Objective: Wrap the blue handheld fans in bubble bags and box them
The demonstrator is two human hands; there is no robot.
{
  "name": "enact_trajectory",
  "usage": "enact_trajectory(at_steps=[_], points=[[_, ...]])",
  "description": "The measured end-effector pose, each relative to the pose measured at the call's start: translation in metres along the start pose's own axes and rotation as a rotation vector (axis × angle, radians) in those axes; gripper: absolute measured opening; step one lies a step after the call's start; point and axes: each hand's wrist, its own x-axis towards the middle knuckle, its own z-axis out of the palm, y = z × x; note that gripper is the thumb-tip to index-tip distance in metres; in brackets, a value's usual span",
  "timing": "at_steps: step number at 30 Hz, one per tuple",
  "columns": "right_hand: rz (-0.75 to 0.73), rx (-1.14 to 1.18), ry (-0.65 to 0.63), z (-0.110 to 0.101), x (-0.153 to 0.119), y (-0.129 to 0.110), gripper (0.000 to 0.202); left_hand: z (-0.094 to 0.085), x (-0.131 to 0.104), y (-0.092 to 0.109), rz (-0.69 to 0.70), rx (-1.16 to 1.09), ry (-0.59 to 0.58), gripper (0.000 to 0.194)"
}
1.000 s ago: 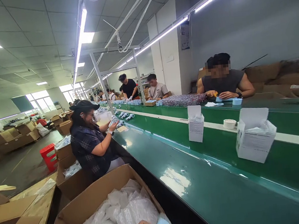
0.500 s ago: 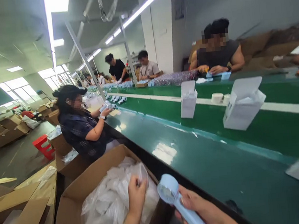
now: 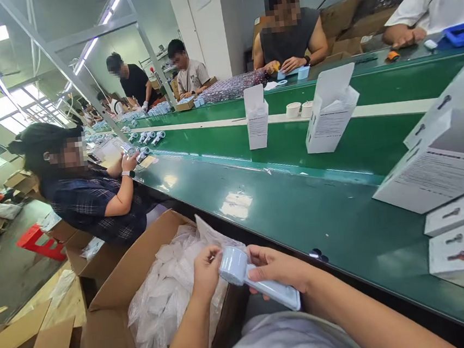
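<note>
A light blue handheld device [image 3: 274, 290] with a round head is in my right hand [image 3: 276, 268], whose fingers wrap round it just below the head. My left hand [image 3: 207, 269] is at the left side of the head, its fingers pinched on a translucent plastic bag [image 3: 211, 232] that rises behind the head. Below and left of my hands, a cardboard box [image 3: 111, 328] holds a heap of clear plastic bags [image 3: 161, 290].
A green work table [image 3: 301, 205] runs beyond my hands, with open white boxes [image 3: 331, 115] and stacked white boxes [image 3: 463, 234] on it. A co-worker in a plaid shirt [image 3: 91, 209] sits at the left. Others work across the table.
The device and my left hand have come together, and the bag has come up out of the box. The head camera has turned to the right.
</note>
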Motion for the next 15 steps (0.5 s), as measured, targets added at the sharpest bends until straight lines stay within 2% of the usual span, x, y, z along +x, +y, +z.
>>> enact_trajectory(at_steps=[2, 3, 8, 11, 13, 15], points=[[0.021, 0.004, 0.078, 0.001, -0.002, 0.005, 0.051, 0.000, 0.000, 0.001, 0.004, -0.004, 0.121, 0.019], [0.023, 0.019, 0.098, 0.002, -0.002, 0.007, 0.050, 0.001, -0.002, 0.003, 0.052, 0.031, 0.133, 0.018], [-0.022, 0.099, 0.153, 0.006, -0.008, 0.010, 0.053, -0.004, -0.014, 0.017, 0.506, 0.415, 0.078, 0.012], [-0.050, 0.121, 0.213, 0.004, -0.014, 0.009, 0.055, -0.009, -0.021, 0.017, 0.812, 0.610, 0.083, 0.012], [-0.060, 0.148, 0.237, 0.002, -0.016, 0.009, 0.054, -0.009, -0.025, 0.012, 0.925, 0.699, 0.087, 0.019], [-0.066, 0.171, 0.258, 0.002, -0.016, 0.011, 0.054, -0.005, -0.029, 0.006, 0.946, 0.746, 0.101, 0.024]])
